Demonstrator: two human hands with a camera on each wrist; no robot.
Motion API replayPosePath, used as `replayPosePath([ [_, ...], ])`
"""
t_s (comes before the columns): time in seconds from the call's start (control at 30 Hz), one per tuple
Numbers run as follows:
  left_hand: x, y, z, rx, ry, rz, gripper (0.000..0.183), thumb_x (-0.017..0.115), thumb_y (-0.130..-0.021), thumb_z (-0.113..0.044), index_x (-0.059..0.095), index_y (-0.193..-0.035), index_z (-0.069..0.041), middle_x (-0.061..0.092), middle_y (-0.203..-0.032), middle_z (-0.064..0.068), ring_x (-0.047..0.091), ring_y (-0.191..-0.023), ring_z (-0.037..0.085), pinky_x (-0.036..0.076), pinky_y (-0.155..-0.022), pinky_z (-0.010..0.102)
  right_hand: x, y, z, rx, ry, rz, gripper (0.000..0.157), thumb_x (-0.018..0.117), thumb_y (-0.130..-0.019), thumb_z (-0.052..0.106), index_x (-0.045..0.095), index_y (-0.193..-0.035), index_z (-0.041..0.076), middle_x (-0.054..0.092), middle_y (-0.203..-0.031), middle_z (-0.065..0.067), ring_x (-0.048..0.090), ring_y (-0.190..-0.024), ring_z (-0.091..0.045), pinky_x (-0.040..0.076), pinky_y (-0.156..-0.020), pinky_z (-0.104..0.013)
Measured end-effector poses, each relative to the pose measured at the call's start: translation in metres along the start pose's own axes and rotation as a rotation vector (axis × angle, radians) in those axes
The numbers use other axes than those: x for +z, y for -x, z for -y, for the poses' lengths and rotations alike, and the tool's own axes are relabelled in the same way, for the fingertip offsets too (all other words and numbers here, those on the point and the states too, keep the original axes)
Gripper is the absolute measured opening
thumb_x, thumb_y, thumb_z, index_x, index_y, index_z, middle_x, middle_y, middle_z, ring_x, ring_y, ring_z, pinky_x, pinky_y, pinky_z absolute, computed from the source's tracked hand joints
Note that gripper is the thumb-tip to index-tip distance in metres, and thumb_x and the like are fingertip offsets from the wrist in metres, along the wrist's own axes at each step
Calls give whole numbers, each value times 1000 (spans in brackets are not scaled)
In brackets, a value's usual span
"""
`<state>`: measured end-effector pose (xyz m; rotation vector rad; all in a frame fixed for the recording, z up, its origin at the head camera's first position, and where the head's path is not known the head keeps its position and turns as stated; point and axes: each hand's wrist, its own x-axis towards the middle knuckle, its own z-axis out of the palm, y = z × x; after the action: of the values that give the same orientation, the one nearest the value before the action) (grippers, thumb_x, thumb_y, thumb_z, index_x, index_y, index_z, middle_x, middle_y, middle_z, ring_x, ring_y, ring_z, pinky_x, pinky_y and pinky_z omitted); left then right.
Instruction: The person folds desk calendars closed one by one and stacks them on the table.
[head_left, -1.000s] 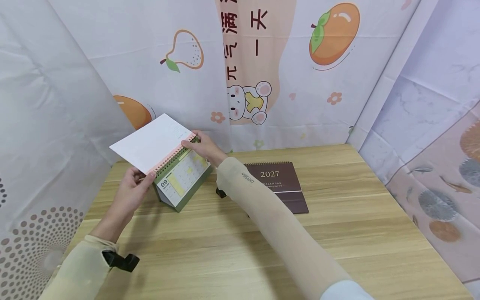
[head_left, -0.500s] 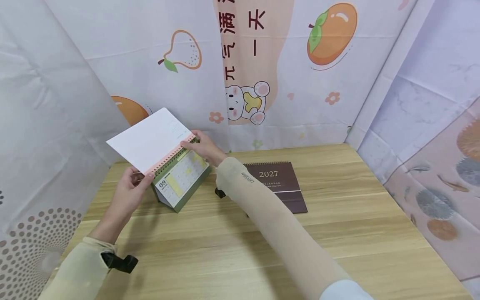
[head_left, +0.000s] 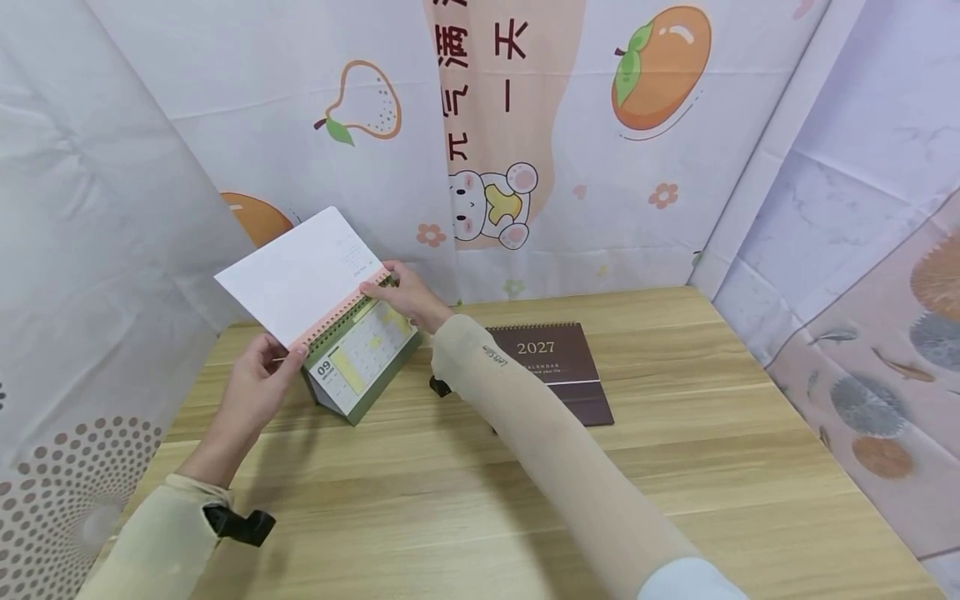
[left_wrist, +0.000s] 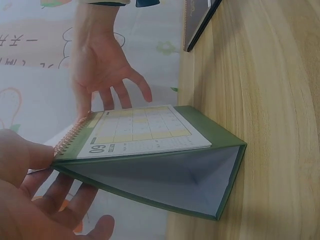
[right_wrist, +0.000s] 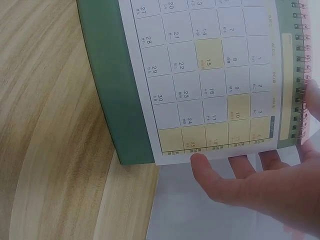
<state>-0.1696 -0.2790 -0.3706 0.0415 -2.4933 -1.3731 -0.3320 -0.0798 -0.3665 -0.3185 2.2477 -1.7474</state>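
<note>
A green desk calendar (head_left: pixel 363 358) stands as a tent at the back left of the table, its 09 month sheet facing front. A white page with a pink strip (head_left: pixel 300 271) is raised over its spiral binding (left_wrist: pixel 72 135). My left hand (head_left: pixel 258 379) pinches the near end of the strip by the binding, thumb on top, fingers beneath. At the far end my right hand (head_left: pixel 412 296) pinches the strip between thumb and index finger. The right wrist view shows the other right-hand fingers (right_wrist: pixel 215 180) spread beside the calendar's side edge.
A dark brown 2027 calendar (head_left: pixel 555 358) lies to the right on the wooden table (head_left: pixel 675 450), partly hidden by my right sleeve. Behind the table hangs a printed curtain (head_left: pixel 585 125), close to the raised page.
The raised page has tilted a little further up, its far edge moving higher. Both hands keep their hold in nearly the same place. The head view has shifted slightly.
</note>
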Motion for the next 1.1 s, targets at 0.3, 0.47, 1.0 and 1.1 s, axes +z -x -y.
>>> replayPosePath([
  [0.3,1,1,-3,4,-33,3,31,58,-105,-20,54,-113,10,62,-111,24,55,-84,-1,46,-69,14,1,3,0,-2,-17,5,54,72,-95,42,51,-141,25,61,-108,0,57,-96,-18,48,-94,-43],
  [0.47,1,1,-4,15,-54,5,30,58,-104,-20,54,-112,9,63,-112,26,54,-84,-4,46,-71,11,0,3,0,-5,-13,1,54,72,-94,43,52,-141,25,62,-106,1,58,-96,-17,47,-89,-38],
  [1.0,2,3,-5,95,-98,-18,30,59,-104,-20,57,-104,9,65,-107,28,54,-82,-12,46,-64,10,-5,6,-6,-40,-59,41,51,72,-95,41,54,-138,22,62,-107,-2,60,-96,-21,49,-96,-48],
  [1.1,3,4,-4,100,-108,-33,29,60,-104,-21,59,-104,8,66,-106,28,55,-80,-12,46,-60,13,-3,5,-6,-28,-54,17,51,72,-95,42,54,-138,24,62,-106,0,59,-95,-19,51,-93,-45],
])
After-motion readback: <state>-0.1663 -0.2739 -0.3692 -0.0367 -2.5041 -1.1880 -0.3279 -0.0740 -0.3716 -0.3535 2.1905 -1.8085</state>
